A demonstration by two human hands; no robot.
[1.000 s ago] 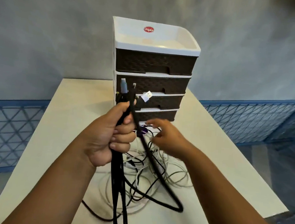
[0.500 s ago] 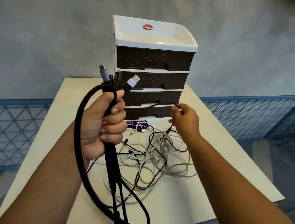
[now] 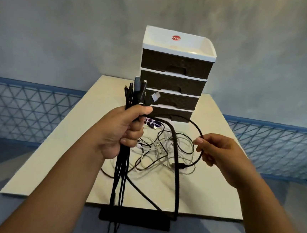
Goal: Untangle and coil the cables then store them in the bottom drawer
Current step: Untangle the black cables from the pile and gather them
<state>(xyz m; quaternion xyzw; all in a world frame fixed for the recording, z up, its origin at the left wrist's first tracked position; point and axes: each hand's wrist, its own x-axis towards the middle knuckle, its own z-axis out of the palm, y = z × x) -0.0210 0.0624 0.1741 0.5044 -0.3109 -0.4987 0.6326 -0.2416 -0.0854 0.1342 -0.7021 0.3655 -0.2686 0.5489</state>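
Cables: black bundle (image 3: 121, 162) gripped upright in left hand (image 3: 121, 132), plugs above the fist | right hand (image 3: 218, 151) pinches a thin black cable (image 3: 194, 126) arcing between the hands | tangled pile (image 3: 162, 150) on table (image 3: 56, 156) below | bottom drawer (image 3: 175, 114) closed behind

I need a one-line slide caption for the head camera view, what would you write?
Left hand grips a bundle of black cables while right hand pinches a thin black cable before a closed drawer unit.
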